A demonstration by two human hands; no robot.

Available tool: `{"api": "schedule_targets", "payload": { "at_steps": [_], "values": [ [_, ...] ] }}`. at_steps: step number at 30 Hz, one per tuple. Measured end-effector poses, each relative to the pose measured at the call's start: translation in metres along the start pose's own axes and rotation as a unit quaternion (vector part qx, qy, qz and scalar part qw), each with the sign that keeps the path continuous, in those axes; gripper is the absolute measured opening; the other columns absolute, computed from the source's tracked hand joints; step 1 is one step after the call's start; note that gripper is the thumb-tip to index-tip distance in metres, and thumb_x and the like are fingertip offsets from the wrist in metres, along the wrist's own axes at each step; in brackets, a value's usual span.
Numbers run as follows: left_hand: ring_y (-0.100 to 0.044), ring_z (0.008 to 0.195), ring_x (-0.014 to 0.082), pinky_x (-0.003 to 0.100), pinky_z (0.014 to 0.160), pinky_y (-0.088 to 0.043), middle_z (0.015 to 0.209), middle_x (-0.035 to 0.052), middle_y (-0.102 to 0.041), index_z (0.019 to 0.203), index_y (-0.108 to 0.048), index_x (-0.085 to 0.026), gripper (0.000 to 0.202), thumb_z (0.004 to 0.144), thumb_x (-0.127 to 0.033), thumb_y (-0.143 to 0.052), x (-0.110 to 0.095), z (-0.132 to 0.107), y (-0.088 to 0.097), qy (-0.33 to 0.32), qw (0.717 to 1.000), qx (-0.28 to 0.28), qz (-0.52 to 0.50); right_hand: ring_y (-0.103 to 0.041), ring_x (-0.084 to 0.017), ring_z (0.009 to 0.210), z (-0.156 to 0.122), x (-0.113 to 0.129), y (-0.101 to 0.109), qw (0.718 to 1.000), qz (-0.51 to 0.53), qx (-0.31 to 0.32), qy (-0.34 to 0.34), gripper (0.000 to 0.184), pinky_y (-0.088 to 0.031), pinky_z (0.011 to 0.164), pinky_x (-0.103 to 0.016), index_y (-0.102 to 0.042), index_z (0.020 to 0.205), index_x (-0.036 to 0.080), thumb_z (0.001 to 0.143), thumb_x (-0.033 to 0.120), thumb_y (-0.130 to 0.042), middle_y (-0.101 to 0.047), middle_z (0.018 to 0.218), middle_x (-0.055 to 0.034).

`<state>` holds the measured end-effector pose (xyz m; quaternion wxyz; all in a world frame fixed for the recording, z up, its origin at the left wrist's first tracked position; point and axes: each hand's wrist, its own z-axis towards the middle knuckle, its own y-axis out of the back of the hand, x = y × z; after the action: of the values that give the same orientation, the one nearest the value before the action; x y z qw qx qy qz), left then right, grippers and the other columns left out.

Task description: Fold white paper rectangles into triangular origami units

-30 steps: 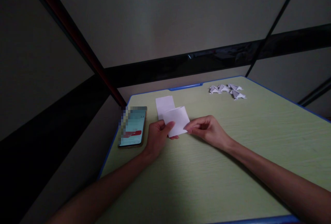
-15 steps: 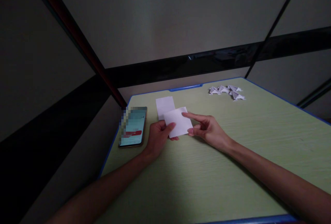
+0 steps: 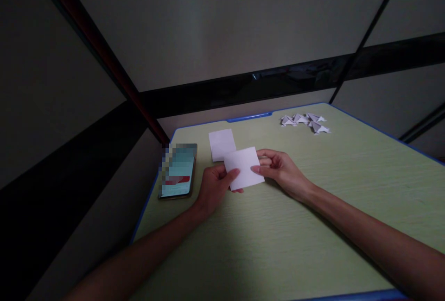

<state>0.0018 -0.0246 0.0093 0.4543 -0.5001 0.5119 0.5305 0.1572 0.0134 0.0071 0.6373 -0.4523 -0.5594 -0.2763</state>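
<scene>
Taking the dark-edged, lit-screen phone (image 3: 180,171) as our landmark, we hold a flat square of plain white paper (image 3: 244,161) to its right, over the pale green, blue-edged tabletop (image 3: 347,176). Our left hand (image 3: 212,191), the one nearer the phone, pinches the sheet, thumb on top and fingertips showing beneath. Our right hand (image 3: 283,170) clamps the far side, thumb on the face and fingers behind the edge.

As we judge it, four small folded white paper figures (image 3: 317,128), grouped well to the right of the phone and beyond it, are done. The held sheet shows no folded shape yet, so its shaping seems all still left. A second white paper square (image 3: 221,143) lies unshaped just right of the phone's far end; we cannot tell whether either square is one layer or several.
</scene>
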Motion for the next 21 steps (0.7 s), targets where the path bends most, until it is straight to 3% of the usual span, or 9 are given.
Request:
{"api": "schedule_targets", "payload": {
  "at_steps": [2,7,12,21],
  "values": [
    [-0.054,0.041,0.0121,0.020,0.040,-0.039,0.045,0.0009,-0.059,0.056,-0.059,-0.010,0.021,0.064,-0.029,-0.060,0.0011,-0.0004,-0.0003,0.002,1.000,0.010,0.007,-0.054,-0.010,0.052,0.0001,-0.0004,-0.0010,1.000,-0.003,-0.017,-0.015,0.026,-0.040,0.052,-0.023,-0.057,0.074,0.011,0.054,0.023,-0.070,-0.062,0.057,-0.0017],
    [-0.054,0.040,0.0114,0.019,0.039,-0.037,0.043,0.0018,-0.059,0.054,-0.060,-0.010,0.019,0.065,-0.026,-0.059,0.0014,-0.0010,-0.0009,0.003,1.000,0.023,0.019,-0.045,-0.006,0.043,0.0010,-0.0011,-0.0001,0.999,-0.010,-0.038,-0.010,0.026,-0.030,0.043,-0.020,-0.052,0.056,0.012,0.053,0.031,-0.070,-0.054,0.048,0.0029],
    [-0.052,0.037,0.0096,0.019,0.039,-0.037,0.042,0.0017,-0.058,0.050,-0.059,-0.010,0.020,0.065,-0.024,-0.058,-0.0005,-0.0027,-0.0021,0.007,0.998,0.048,0.028,-0.036,-0.004,0.040,0.0014,-0.0039,0.0005,0.999,-0.027,-0.041,0.020,0.030,-0.023,0.041,-0.020,-0.052,0.052,0.012,0.061,0.038,-0.063,-0.046,0.044,0.0048],
    [-0.056,0.043,0.0145,0.023,0.041,-0.044,0.047,0.0068,-0.062,0.049,-0.062,-0.011,0.017,0.059,-0.025,-0.063,0.0059,-0.0044,-0.0033,0.033,0.988,0.141,0.049,-0.043,-0.007,0.044,-0.0024,-0.0009,-0.0037,0.997,-0.026,-0.060,0.036,0.020,-0.028,0.042,-0.020,-0.056,0.066,0.013,0.063,0.032,-0.062,-0.054,0.052,0.0022]
  ]
}}
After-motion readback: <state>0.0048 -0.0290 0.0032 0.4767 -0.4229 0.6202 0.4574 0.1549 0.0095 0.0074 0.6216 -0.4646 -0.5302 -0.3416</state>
